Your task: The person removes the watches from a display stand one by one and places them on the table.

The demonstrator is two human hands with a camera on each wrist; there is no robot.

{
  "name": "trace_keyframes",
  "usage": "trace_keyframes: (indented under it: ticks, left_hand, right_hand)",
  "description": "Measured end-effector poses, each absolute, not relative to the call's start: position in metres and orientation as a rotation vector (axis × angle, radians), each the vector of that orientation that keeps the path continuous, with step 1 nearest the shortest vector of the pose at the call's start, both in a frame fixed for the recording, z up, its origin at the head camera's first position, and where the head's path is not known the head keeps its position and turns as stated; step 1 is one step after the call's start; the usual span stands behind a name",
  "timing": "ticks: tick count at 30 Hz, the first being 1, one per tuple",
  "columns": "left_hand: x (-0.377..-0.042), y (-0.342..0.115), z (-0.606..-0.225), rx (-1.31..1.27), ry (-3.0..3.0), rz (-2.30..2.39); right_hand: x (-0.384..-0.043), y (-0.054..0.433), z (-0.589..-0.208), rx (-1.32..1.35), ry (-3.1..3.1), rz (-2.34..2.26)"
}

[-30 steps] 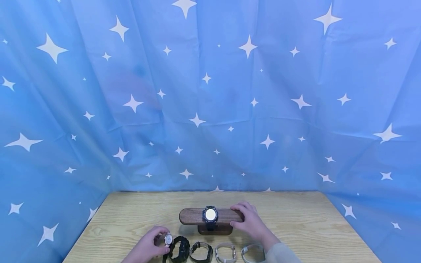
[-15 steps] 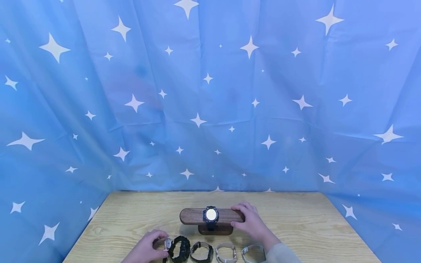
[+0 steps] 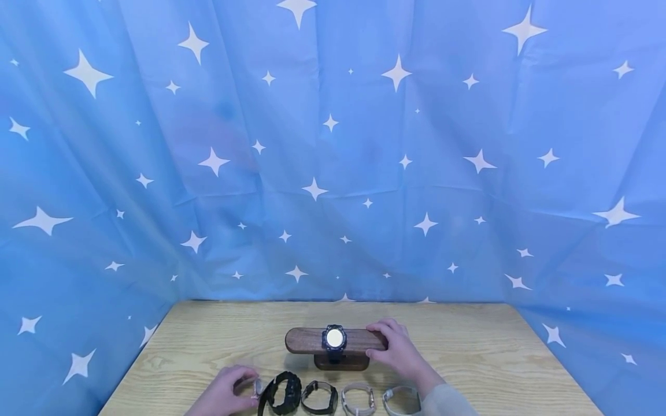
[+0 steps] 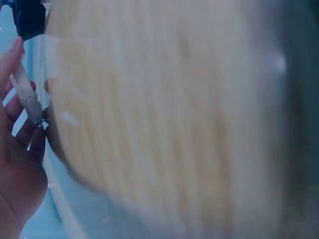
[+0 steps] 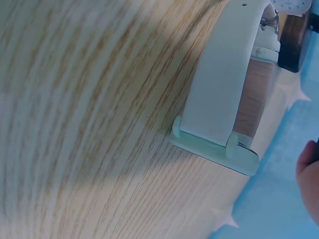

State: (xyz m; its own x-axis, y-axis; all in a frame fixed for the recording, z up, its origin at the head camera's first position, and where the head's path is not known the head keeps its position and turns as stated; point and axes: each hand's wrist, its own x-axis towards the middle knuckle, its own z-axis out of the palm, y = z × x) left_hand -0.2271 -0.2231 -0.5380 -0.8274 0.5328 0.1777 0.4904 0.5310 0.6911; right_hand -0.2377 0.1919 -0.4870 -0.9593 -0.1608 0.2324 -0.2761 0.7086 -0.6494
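In the head view my left hand (image 3: 222, 392) pinches a small wristwatch (image 3: 258, 386) with a pale face between thumb and fingers, at the left end of a row of watches. The left wrist view catches this watch (image 4: 31, 102) edge-on in the fingers. A dark strap (image 3: 264, 398) shows beside it, close to a chunky black watch (image 3: 289, 395). My right hand (image 3: 398, 349) grips the right end of a dark wooden watch stand (image 3: 307, 341), thumb in front and fingers over the top. A black watch with a bright round face (image 3: 335, 338) is around the stand's bar.
Along the table's (image 3: 218, 335) near side stand a dark-banded watch (image 3: 330, 398), a pale watch (image 3: 368, 398) and a light-strapped watch (image 3: 387, 398), the last partly behind the right sleeve (image 3: 444, 400). A star-patterned blue cloth (image 3: 333, 156) hangs behind and at both sides.
My left hand has moved slightly left and down with the small watch, whose face has turned more edge-on. The right hand keeps its grip on the stand.
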Motion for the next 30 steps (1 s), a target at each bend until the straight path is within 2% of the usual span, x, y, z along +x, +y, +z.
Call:
trace_keyframes:
  ticks: [17, 30]
  left_hand:
    - [-0.219, -0.225, -0.5401, 0.922, 2.895, 1.076]
    - [-0.2199, -0.2267, -0.534, 0.821, 2.741, 1.141]
  right_hand:
    - [-0.2372, 0.1911, -0.4848, 0.335, -2.761, 1.092]
    - [-0.2372, 0.1903, -0.4855, 0.336, -2.765, 1.081]
